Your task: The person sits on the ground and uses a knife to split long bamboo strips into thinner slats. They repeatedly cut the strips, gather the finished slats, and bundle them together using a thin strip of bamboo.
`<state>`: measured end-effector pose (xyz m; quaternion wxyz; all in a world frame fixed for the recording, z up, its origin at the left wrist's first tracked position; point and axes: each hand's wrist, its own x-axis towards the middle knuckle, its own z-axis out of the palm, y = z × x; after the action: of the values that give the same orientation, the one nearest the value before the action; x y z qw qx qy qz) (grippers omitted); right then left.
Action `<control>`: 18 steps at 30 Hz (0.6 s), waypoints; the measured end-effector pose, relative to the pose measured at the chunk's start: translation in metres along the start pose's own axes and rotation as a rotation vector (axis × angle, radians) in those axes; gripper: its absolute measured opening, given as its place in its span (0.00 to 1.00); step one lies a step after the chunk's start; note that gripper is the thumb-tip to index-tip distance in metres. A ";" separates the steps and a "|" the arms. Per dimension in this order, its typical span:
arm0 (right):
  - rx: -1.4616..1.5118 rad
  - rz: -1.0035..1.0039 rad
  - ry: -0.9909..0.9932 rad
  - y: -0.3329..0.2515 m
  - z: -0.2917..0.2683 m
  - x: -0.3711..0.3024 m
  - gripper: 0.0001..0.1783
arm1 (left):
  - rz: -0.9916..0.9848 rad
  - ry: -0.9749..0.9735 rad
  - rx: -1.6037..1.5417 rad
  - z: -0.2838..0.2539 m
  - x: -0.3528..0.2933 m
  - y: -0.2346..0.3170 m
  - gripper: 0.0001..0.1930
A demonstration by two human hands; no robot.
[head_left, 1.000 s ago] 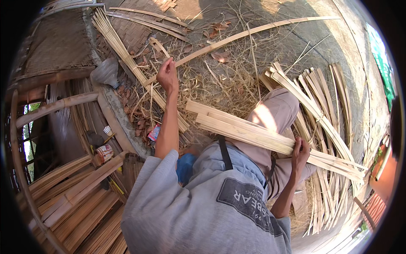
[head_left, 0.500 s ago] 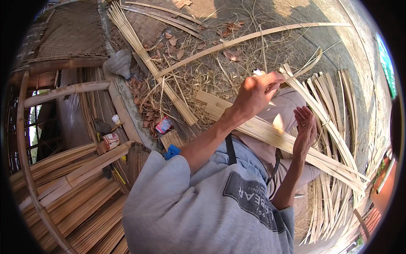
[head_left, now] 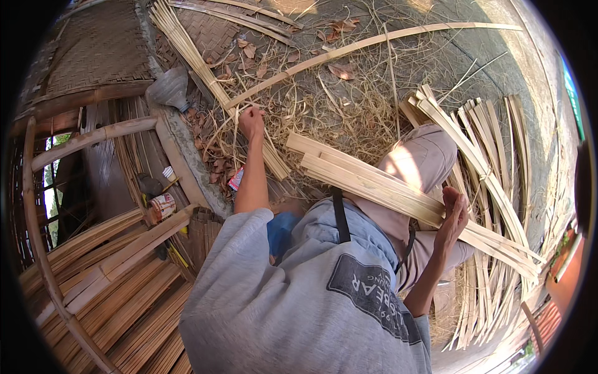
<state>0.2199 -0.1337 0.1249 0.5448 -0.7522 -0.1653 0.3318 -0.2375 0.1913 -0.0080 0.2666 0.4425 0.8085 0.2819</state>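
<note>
Across my lap lies a bundle of flat, pale bamboo strips (head_left: pixel 374 181), pointing down to the right. My right hand (head_left: pixel 455 215) rests at the bundle's lower right part, its fingers loosely curled and nothing visible in them. My left hand (head_left: pixel 251 123) reaches out to the far left, closed beside another long bundle of strips (head_left: pixel 190 50) on the ground. Whatever its fingers may pinch is too small to make out. One long single strip (head_left: pixel 367 51) arches over the ground from near my left hand.
Tied strip bundles (head_left: pixel 489 174) lie to my right. Thin shavings (head_left: pixel 349 109) and dry leaves cover the ground ahead. On the left stand a bamboo frame (head_left: pixel 99 140), a grey funnel-shaped container (head_left: pixel 169 88) and a small can (head_left: pixel 163 206). More strips (head_left: pixel 124 311) lie below them.
My left hand has swung from the right, above my knee, to the bundle at far left. My right hand has lowered slightly onto the lap bundle. The curled strip end at right is gone.
</note>
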 end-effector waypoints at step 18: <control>-0.170 -0.045 -0.017 0.003 0.008 0.002 0.28 | 0.044 -0.216 0.221 -0.108 0.012 -0.055 0.11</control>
<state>0.2157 -0.1273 0.1203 0.4851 -0.7889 -0.2144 0.3105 -0.3477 0.1534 0.0276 0.2952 0.5147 0.7913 0.1477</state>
